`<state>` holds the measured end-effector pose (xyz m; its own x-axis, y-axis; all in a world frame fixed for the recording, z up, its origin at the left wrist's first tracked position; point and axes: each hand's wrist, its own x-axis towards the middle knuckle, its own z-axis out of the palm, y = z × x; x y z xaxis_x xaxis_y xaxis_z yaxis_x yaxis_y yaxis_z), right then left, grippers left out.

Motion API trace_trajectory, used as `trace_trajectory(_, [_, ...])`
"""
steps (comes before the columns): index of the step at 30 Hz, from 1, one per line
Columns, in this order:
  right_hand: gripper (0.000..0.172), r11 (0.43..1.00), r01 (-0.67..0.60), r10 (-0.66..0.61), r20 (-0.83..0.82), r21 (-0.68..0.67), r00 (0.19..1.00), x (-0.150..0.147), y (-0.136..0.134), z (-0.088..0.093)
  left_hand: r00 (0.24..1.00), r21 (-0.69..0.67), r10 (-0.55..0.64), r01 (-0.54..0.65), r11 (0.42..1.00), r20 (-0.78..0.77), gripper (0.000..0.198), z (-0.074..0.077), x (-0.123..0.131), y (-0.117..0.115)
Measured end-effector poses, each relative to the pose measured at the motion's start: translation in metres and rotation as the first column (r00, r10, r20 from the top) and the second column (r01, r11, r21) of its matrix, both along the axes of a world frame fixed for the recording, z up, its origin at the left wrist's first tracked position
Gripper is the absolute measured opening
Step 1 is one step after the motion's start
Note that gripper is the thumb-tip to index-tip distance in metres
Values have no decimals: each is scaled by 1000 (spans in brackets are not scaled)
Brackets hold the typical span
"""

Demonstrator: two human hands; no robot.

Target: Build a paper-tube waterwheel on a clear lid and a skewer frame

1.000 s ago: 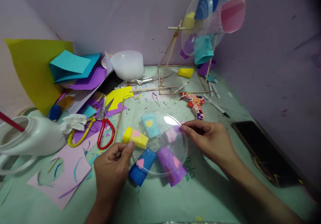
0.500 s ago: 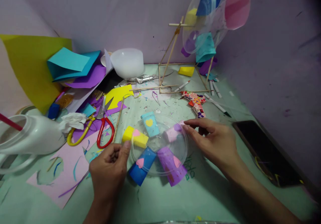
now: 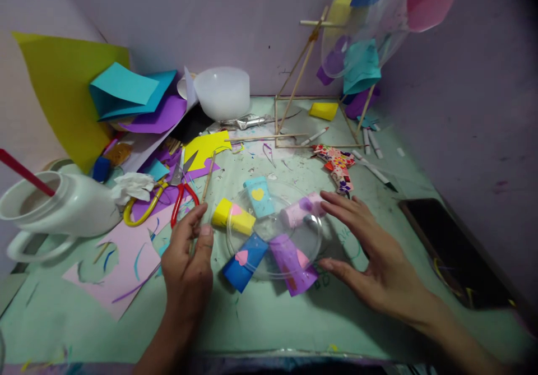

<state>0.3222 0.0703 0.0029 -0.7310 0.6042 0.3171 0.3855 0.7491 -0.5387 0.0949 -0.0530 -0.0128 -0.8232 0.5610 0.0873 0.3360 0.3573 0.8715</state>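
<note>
Disc [image 3: 274, 226], clear, ringed by five coloured cups [image 3: 247, 268]; left hand [image 3: 189, 265], right hand [image 3: 370, 251] apart, seemingly empty, flanking it. Step: apparently positioning; next move calls for gentle rim grip.

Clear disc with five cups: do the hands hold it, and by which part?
Not held: the left hand is apart from the clear disc; the right hand is open beside it.

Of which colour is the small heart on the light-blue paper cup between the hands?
The small heart is yellow; the head view shows it best.
</note>
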Motion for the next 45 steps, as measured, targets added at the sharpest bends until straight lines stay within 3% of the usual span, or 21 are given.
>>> trace_trajectory(7, [66,992,-126,126,34,-4,991,3,12,-17,996,-22,-28,30,999,80,35,-1,1,7])
trace_trajectory(18, [60,993,-111,112,24,-51,993,1,14,-20,993,-29,-18,21,999,112,30,0,2,13])
trace_trajectory(23, [58,994,-113,113,5,-13,994,-1,13,-20,991,-13,-15,16,1000,129,28,-2,3,12])
trace_trajectory(32, [53,995,-79,81,-36,66,996,0,12,-18,1000,-27,4,-3,1000,14,26,-7,-2,11])
trace_trajectory(35, [40,996,-51,58,-95,68,994,3,11,-15,990,14,0,2,1000,-143,28,-7,0,8])
trace_trajectory(38, [32,997,-2,15,-179,71,984,4,9,-10,928,85,-26,62,994,-373,24,-1,5,3])
trace_trajectory(40, [31,996,39,-21,-232,74,972,4,8,-6,857,87,-132,200,976,-497,20,5,9,1])
trace_trajectory(43, [29,984,165,-132,-356,64,925,2,8,-2,684,-48,-348,417,907,-641,23,12,16,1])
trace_trajectory(45, [27,966,257,-220,-426,31,878,1,8,-2,543,-204,-475,484,851,-693,30,15,20,5])
